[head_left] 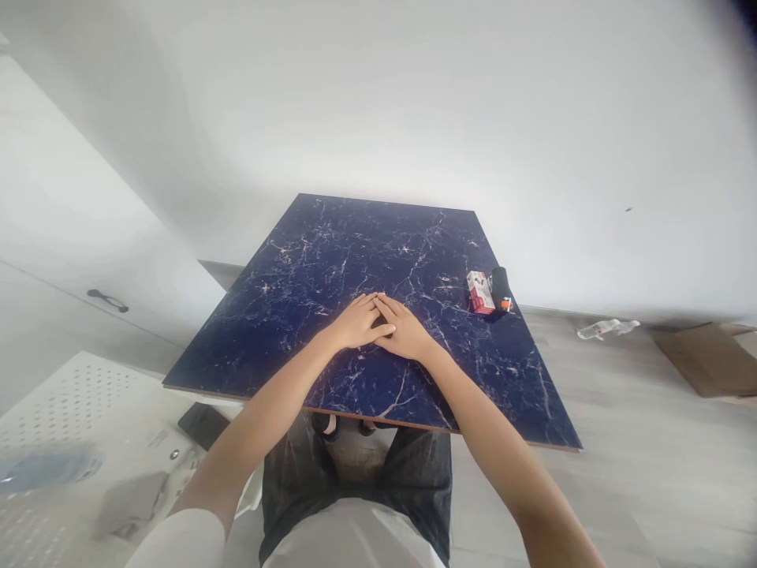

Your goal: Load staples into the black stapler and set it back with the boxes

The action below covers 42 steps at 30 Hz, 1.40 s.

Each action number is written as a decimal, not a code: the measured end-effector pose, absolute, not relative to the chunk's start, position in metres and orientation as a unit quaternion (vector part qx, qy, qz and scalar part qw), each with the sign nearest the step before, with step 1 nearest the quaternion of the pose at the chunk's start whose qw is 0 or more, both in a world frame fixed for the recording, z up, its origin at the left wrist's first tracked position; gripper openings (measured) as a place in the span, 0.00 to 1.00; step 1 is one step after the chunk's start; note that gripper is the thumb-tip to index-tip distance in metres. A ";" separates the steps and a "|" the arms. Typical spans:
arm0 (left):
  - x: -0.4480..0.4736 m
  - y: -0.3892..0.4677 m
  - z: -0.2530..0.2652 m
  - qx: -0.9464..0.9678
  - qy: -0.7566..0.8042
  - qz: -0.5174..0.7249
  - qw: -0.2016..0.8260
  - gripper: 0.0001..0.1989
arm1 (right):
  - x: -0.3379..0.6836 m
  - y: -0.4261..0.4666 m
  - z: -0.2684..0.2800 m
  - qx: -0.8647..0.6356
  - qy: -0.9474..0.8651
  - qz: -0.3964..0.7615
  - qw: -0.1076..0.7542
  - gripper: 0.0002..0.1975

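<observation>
Both hands lie palm down near the middle of a dark blue table (355, 244) with white marble-like veins. My left hand (356, 322) has its fingers stretched forward and its thumb reaching across to my right hand (407, 329). The right hand's fingers extend too, and the fingertips of the two hands meet at the front. Between the hands is a small dark gap; I cannot tell if it is just tabletop. Neither hand visibly holds anything. To the right of them stand a red and white box (481, 293) and a black object with an orange patch (500, 289).
At lower left is a white perforated surface (71, 386) with a clear bluish plastic item (50, 467) and a dark flat object (203, 424). Plastic bottles (607, 329) and brown cardboard (701, 359) lie on the floor at right. A white wall (414, 102) rises behind the table.
</observation>
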<state>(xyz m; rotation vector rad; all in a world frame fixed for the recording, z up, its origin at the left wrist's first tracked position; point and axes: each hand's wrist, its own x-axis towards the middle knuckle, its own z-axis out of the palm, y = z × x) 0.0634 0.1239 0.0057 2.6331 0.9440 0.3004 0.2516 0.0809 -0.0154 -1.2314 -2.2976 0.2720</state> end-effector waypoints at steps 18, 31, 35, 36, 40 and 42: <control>0.063 0.125 0.001 0.922 0.331 0.111 0.171 0.37 | 0.252 0.082 -0.015 -0.456 -0.846 0.107 0.253 0.40; 0.063 0.123 0.007 0.921 0.333 0.101 0.172 0.37 | 0.253 0.082 -0.013 -0.458 -0.845 0.110 0.252 0.40; 0.064 0.123 0.006 0.921 0.335 0.104 0.170 0.37 | 0.251 0.081 -0.014 -0.459 -0.844 0.114 0.252 0.40; 0.064 0.123 0.006 0.920 0.335 0.105 0.172 0.37 | 0.250 0.081 -0.014 -0.459 -0.844 0.116 0.252 0.40; 0.057 0.130 0.013 0.920 0.323 0.129 0.179 0.31 | 0.255 0.081 -0.013 -0.456 -0.847 0.100 0.254 0.38; 0.047 0.135 0.018 0.905 0.348 0.182 0.167 0.26 | 0.268 0.084 -0.010 -0.480 -0.834 0.066 0.263 0.36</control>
